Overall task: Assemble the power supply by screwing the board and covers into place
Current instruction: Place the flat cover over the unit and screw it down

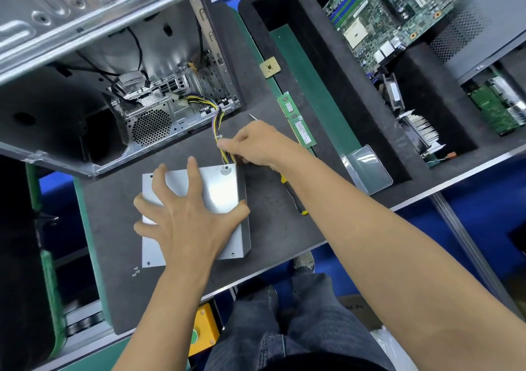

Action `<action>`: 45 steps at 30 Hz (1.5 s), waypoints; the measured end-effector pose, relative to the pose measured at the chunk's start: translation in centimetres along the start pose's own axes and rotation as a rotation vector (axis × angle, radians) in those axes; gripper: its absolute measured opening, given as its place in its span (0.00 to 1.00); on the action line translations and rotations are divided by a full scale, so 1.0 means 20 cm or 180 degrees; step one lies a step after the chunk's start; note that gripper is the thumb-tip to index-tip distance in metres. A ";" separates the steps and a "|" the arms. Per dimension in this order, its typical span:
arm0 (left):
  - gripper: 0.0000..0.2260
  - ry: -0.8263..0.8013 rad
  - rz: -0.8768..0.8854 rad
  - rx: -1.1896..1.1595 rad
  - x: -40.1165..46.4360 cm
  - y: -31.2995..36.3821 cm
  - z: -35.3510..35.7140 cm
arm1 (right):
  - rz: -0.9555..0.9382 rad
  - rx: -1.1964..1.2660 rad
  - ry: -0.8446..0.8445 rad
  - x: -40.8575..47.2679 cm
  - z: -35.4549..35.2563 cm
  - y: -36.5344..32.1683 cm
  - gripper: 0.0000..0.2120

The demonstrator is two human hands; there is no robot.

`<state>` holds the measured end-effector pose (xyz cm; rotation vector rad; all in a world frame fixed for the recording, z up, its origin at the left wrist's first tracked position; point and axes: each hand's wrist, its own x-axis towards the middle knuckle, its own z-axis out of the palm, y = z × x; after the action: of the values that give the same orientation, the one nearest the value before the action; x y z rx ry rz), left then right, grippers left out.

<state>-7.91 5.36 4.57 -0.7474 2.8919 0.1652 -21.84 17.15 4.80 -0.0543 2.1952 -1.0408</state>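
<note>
The flat silver sheet-metal power supply box (219, 191) lies on the dark grey foam work mat (273, 228), just in front of the open silver computer case (113, 86) that lies on its side. The left hand (187, 214) rests on the box's top cover with all 5 fingers spread wide, pressing down. The right hand (256, 143) sits at the box's far right corner, fingers curled and pinching the bundle of yellow, black and purple wires (217, 120) that runs from the box into the case; a thin metal tip shows past its knuckles. Right of the box, partly under the right forearm, lies a black-and-yellow screwdriver (296, 200). Beyond it lie 2 green memory sticks (297, 123).
</note>
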 end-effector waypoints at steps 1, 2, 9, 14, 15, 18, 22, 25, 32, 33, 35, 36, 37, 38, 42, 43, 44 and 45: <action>0.49 -0.0016 0.0029 0.0009 0.00 0.00 0.00 | -0.0006 0.0230 0.0211 -0.02 0.01 0.01 0.30; 0.49 -0.0039 0.0062 0.0000 0.00 -0.01 0.00 | -0.0024 0.0432 0.0449 -0.05 0.02 0.02 0.30; 0.34 0.0238 -0.0354 -0.1616 0.12 -0.30 -0.09 | -0.0902 0.0811 0.1571 -0.38 0.28 -0.04 0.31; 0.12 -0.0092 -0.0372 -0.1881 0.17 -0.43 -0.04 | -0.3036 -0.0818 0.1606 -0.42 0.49 -0.17 0.39; 0.15 -0.0140 -0.0427 -0.1899 0.16 -0.42 -0.03 | -0.2608 -0.1642 0.1334 -0.39 0.51 -0.13 0.41; 0.20 -0.0458 -0.0483 -0.1880 0.16 -0.42 0.00 | -0.1797 -0.3075 0.0846 -0.32 0.58 -0.05 0.43; 0.22 -0.0527 -0.0613 -0.2292 0.17 -0.45 0.05 | -0.1876 -0.2824 0.1005 -0.31 0.60 -0.05 0.39; 0.22 -0.0680 -0.0666 -0.2504 0.18 -0.47 0.07 | -0.2211 -0.1504 0.1262 -0.35 0.57 -0.09 0.28; 0.18 -0.0661 -0.0708 -0.2497 0.19 -0.45 0.08 | -0.2367 0.0309 0.1752 -0.37 0.59 -0.14 0.22; 0.21 -0.0649 -0.0863 -0.2603 0.19 -0.46 0.09 | -0.2170 0.0297 0.1446 -0.35 0.58 -0.11 0.21; 0.26 -0.0657 -0.0930 -0.2712 0.19 -0.47 0.09 | -0.1956 0.0369 0.1262 -0.32 0.57 -0.08 0.21; 0.26 -0.0688 -0.0905 -0.2724 0.18 -0.48 0.09 | -0.1911 0.0465 0.1271 -0.32 0.57 -0.09 0.21; 0.27 -0.0698 -0.0861 -0.2731 0.19 -0.48 0.11 | -0.1895 0.0568 0.1268 -0.34 0.57 -0.11 0.22; 0.26 -0.0707 -0.0815 -0.2758 0.19 -0.49 0.11 | -0.1925 0.0654 0.1304 -0.35 0.56 -0.13 0.22; 0.13 -0.0634 -0.0457 -0.2568 0.21 -0.49 0.14 | -0.2348 0.0928 0.1430 -0.38 0.60 -0.20 0.28; 0.15 -0.0675 -0.0490 -0.2652 0.21 -0.49 0.14 | -0.2386 0.0942 0.1416 -0.37 0.61 -0.19 0.29; 0.19 -0.0749 -0.0582 -0.2768 0.21 -0.48 0.12 | -0.2353 0.0927 0.1315 -0.36 0.61 -0.17 0.30; 0.24 -0.0795 -0.0723 -0.2831 0.20 -0.49 0.12 | -0.2249 0.0883 0.1100 -0.35 0.60 -0.14 0.31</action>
<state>-6.41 -4.69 0.83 -1.0526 2.3815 1.4443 -9.89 9.43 5.49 -0.5983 2.3617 -1.8496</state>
